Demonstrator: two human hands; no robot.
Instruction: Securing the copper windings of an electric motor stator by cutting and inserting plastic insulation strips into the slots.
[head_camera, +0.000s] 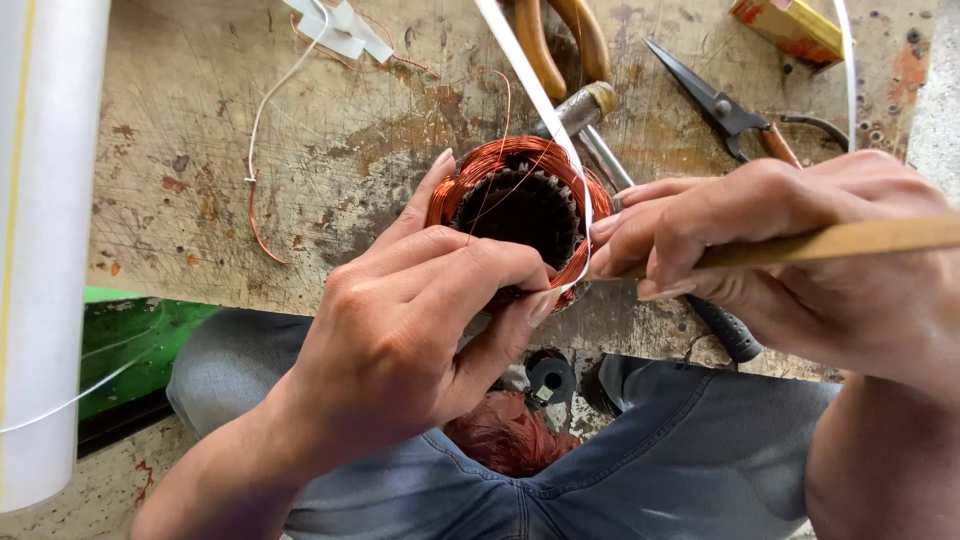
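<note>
Two hands work on a round copper coil.
The left hand (400, 330) holds the copper coil (520, 205); the right hand (790, 250) grips a wooden stick (850, 240).

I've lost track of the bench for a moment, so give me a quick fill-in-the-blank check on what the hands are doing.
1. The left hand grips a round stator wound with ____ wire.
2. The right hand holds a thin ____ stick.
3. A white ____ runs down into the stator.
4. The black scissors lie on the worn ____.

Missing words: copper; wooden; strip; workbench
</note>
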